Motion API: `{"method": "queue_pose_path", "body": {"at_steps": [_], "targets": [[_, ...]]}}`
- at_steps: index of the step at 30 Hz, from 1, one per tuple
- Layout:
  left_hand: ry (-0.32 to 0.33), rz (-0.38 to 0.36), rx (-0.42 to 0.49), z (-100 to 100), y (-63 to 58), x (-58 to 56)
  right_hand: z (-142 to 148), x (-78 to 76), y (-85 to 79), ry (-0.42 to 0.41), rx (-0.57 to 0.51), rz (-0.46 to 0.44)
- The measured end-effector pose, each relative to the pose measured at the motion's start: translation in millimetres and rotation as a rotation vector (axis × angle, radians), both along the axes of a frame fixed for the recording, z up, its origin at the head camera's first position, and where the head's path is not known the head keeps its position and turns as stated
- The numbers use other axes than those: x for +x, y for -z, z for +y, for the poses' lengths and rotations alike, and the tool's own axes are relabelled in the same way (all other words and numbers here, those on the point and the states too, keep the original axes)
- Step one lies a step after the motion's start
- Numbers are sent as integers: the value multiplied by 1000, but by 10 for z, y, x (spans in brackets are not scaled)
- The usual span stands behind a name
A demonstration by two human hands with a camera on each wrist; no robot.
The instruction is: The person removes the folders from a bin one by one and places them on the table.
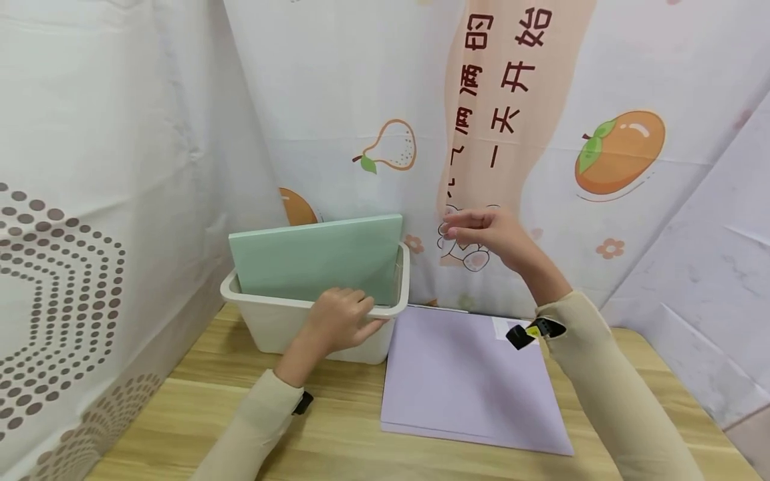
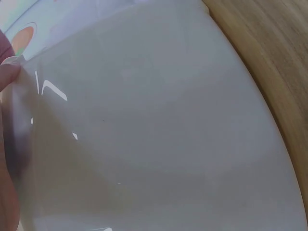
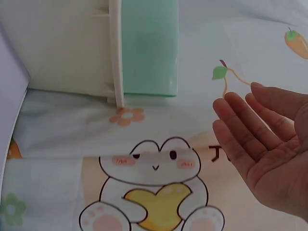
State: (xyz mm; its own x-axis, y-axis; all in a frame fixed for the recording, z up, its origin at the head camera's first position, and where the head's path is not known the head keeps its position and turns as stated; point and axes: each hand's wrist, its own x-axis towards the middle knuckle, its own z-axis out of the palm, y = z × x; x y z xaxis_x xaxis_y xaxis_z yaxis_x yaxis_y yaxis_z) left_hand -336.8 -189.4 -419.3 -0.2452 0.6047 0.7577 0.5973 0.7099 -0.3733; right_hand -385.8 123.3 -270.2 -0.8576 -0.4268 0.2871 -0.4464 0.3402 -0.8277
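A white plastic bin stands at the back left of the table. Its near rim is gripped by my left hand, fingers curled over the edge and thumb outside. In the left wrist view the bin's outer wall fills most of the picture, with part of the left hand at the edge. A pale green flat folder or board leans upright inside the bin. My right hand hangs in the air right of the bin, its fingers loosely bent and holding nothing, as the right wrist view also shows.
Right of the bin, a flat purple folder lies on the wooden table, with a white label near its far edge. Behind the table hangs a printed white curtain; another patterned curtain hangs at the left.
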Motion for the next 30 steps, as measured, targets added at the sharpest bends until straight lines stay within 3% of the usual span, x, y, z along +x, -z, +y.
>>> {"method": "queue_pose_path", "body": {"at_steps": [8, 22, 30], "targets": [[1, -36, -9, 5, 9, 12, -379, -188, -34, 7, -69, -27], [6, -38, 1, 7, -6, 15, -916, -440, 210, 99, -92, -24], [9, -15, 16, 16, -16, 18, -1033, -518, 276, 216, -152, -52]]}}
